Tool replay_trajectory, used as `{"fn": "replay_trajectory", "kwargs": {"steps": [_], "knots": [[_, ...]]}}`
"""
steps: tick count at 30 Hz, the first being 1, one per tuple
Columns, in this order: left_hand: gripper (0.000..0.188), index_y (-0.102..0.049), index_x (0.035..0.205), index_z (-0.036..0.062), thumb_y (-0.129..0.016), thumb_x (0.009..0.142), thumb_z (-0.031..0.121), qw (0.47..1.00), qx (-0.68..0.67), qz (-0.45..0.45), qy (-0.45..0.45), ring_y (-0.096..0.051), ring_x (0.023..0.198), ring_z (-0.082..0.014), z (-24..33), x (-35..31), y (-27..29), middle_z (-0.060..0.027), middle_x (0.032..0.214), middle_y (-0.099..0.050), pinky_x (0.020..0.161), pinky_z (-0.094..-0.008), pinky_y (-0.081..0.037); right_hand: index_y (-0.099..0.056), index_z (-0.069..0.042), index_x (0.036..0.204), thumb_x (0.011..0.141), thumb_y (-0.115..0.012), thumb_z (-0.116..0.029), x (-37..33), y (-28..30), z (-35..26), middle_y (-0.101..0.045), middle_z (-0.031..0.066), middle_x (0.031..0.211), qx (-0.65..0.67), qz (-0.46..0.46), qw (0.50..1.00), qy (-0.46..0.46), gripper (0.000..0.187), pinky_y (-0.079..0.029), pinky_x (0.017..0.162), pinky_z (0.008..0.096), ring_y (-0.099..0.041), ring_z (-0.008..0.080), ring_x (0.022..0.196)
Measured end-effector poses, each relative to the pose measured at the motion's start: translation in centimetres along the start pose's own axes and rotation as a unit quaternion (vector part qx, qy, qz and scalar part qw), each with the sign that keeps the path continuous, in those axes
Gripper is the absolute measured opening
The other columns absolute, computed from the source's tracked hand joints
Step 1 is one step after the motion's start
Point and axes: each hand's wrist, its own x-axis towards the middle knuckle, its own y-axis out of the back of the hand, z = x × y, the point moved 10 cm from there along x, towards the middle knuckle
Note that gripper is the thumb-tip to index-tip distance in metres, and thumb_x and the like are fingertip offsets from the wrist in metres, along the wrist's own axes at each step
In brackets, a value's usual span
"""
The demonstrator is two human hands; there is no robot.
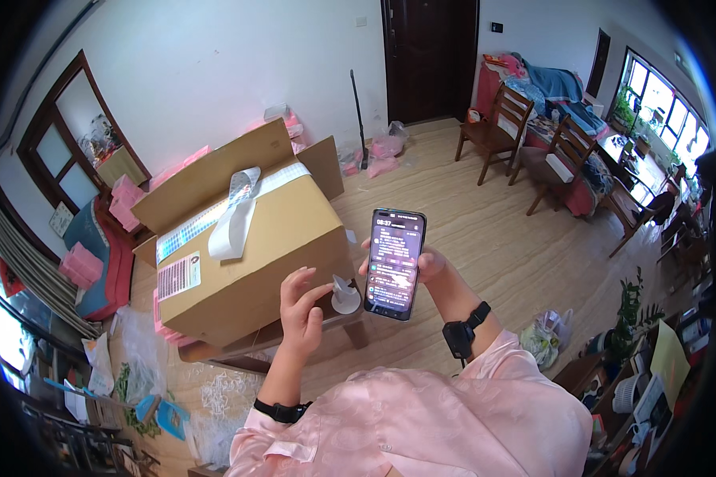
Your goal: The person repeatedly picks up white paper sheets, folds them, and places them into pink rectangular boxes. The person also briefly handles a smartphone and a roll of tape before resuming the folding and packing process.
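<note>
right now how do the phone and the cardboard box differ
The phone is slim and small, while the cardboard box is bulky and far larger.
The phone is dark with a lit screen; the box is tan, with labels on it.
The phone is held in the right hand; the box is not gripped by that hand.
Both are roughly rectangular.

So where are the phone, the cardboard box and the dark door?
Phone (pixel 394 262): head view, middle of its lit screen.
Cardboard box (pixel 266 294): head view, on its plain brown side.
Dark door (pixel 431 63): head view, middle of its visible panel.
</note>
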Motion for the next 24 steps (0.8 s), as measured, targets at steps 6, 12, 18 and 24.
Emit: {"fn": "replay_trajectory", "kwargs": {"steps": [6,12,18,24], "knots": [[0.052,-0.072,0.126,0.0114,-0.049,0.1,0.051,0.997,0.04,-0.046,-0.053,-0.04,0.14,-0.0399,2.2,1.5,-1.5,-0.019,0.15,-0.045,0.107,-0.0506,-0.041,-0.03,0.005,0.153,0.084,-0.08,-0.044,0.5,-0.2,0.3,-0.059,0.0281,0.136,-0.001,-0.003,1.0,-0.001,0.098,-0.054,0.102,0.0462,-0.064,0.0329,0.123],[0.057,-0.071,0.129,0.0131,-0.047,0.1,0.055,0.995,0.04,-0.055,-0.073,-0.038,0.141,-0.0409,3.3,2.3,-2.1,-0.0205,0.152,-0.042,0.108,-0.0519,-0.04,-0.03,0.005,0.153,0.084,-0.079,-0.045,0.4,0.1,0.4,-0.06,0.0269,0.135,-0.022,0.014,1.0,-0.006,0.098,-0.052,0.105,0.0461,-0.062,0.0328,0.126],[0.057,-0.071,0.13,0.0138,-0.047,0.1,0.055,0.994,0.04,-0.059,-0.079,-0.038,0.141,-0.0418,3.7,2.6,-2.4,-0.0211,0.152,-0.043,0.11,-0.0528,-0.039,-0.031,0.004,0.153,0.082,-0.079,-0.046,0.3,0.5,0.7,-0.06,0.0256,0.135,-0.039,0.027,0.999,-0.011,0.099,-0.051,0.105,0.0444,-0.063,0.0314,0.124],[0.056,-0.072,0.13,0.014,-0.046,0.1,0.055,0.993,0.038,-0.063,-0.09,-0.039,0.14,-0.0437,3.8,2.6,-2.8,-0.0226,0.152,-0.042,0.113,-0.0541,-0.035,-0.031,0.005,0.153,0.082,-0.079,-0.046,0.2,0.5,0.9,-0.061,0.0246,0.135,-0.036,0.037,0.999,-0.012,0.1,-0.051,0.106,0.0443,-0.063,0.0312,0.124]]}}
